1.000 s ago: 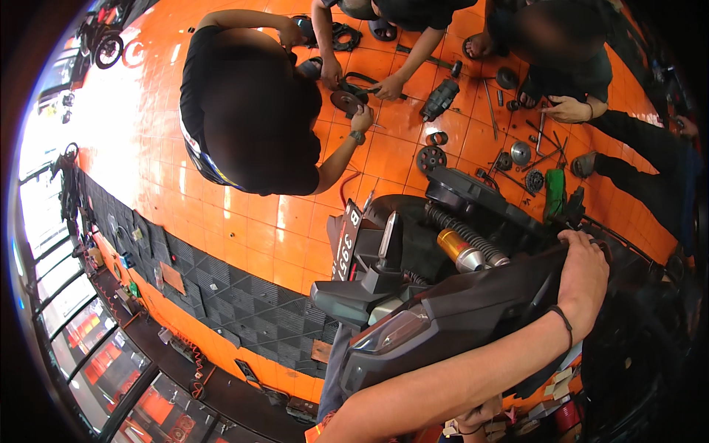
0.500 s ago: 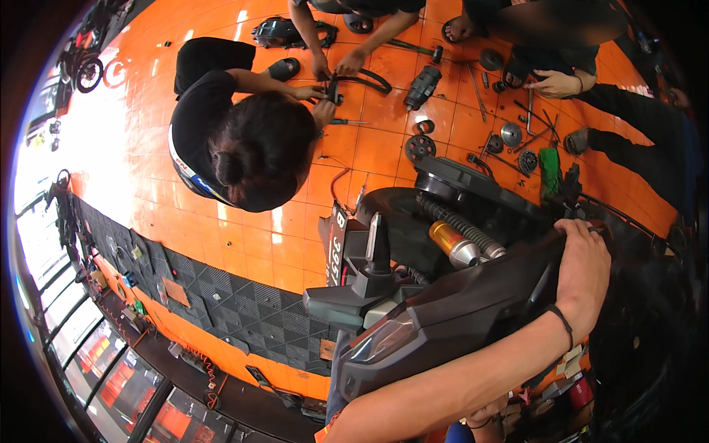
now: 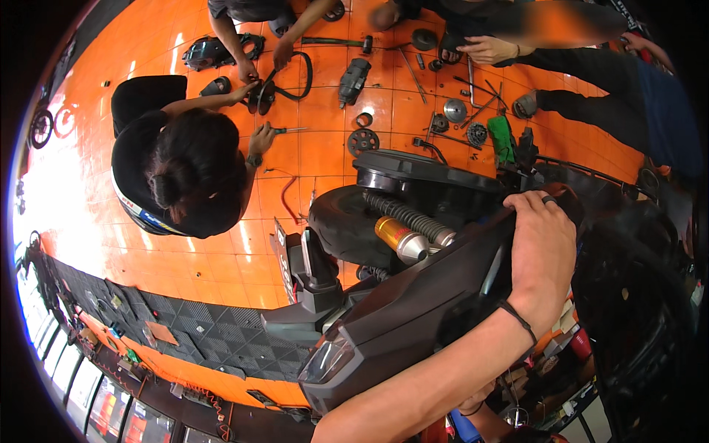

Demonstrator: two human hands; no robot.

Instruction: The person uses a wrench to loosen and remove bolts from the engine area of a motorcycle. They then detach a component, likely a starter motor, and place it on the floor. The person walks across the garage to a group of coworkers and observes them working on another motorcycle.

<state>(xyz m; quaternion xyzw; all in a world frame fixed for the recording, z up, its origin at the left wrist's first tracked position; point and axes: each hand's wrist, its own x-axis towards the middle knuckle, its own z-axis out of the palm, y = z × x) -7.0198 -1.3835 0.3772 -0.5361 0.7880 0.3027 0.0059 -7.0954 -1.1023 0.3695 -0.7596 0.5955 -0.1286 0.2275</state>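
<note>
My left hand [image 3: 543, 232] reaches across the scooter with a dark band at its wrist and a ring on one finger. Its fingers curl over the upper edge of the scooter's dark body panel [image 3: 421, 303]; the thumb is hidden. Below that panel edge show the gold-bodied shock absorber [image 3: 399, 238], a ribbed black hose [image 3: 406, 214] and the rear tyre [image 3: 340, 225]. A clear lamp lens [image 3: 329, 360] and a tilted number plate [image 3: 283, 260] mark the scooter's tail. I do not see my right hand.
A crouching person [image 3: 196, 155] holds a screwdriver [image 3: 284, 131]. Another person's hands [image 3: 281, 55] hold a black belt [image 3: 306, 77]. Between them and a third person's legs [image 3: 591, 96] lie an impact wrench [image 3: 354, 80], a slotted disc [image 3: 363, 140], a green cloth [image 3: 502, 140] and rods.
The whole scene has slid left in my view. My left hand keeps its hold on the panel. The crouching person's one hand has moved down from the belt to the screwdriver.
</note>
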